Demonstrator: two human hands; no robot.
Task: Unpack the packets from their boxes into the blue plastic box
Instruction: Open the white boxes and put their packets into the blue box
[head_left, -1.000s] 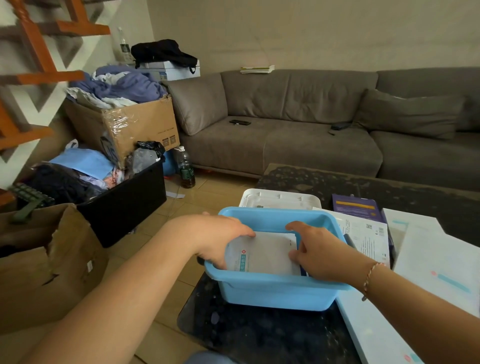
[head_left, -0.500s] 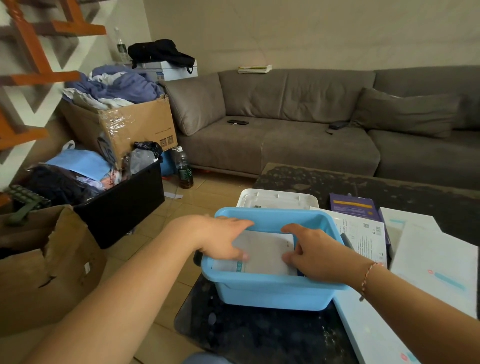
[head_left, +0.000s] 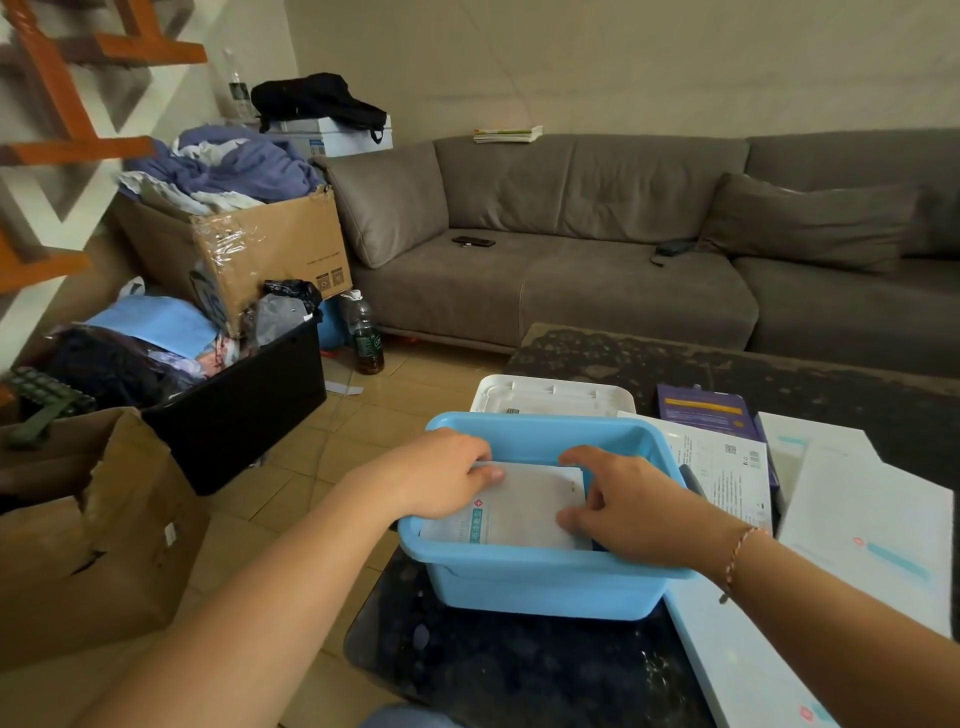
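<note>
The blue plastic box (head_left: 545, 584) stands at the near left corner of the dark table. Inside it lie flat white packets (head_left: 524, 512) with a blue label strip. My left hand (head_left: 441, 475) reaches over the box's left rim, fingers pinching the packets' left edge. From the right, my right hand (head_left: 631, 512) is inside the box with its fingers on the packets' right edge. White packet boxes (head_left: 862, 519) lie on the table to the right, with a purple box (head_left: 701, 413) behind them.
A white lid (head_left: 550, 395) lies just behind the blue box. On the floor to the left are a black crate (head_left: 234, 410), cardboard boxes (head_left: 78, 545) and a bottle (head_left: 366, 338). A grey sofa (head_left: 623, 270) runs along the back.
Both hands have shifted slightly on the packets inside the box, and the packets now sit a little more to the right. The blue box has stayed in place.
</note>
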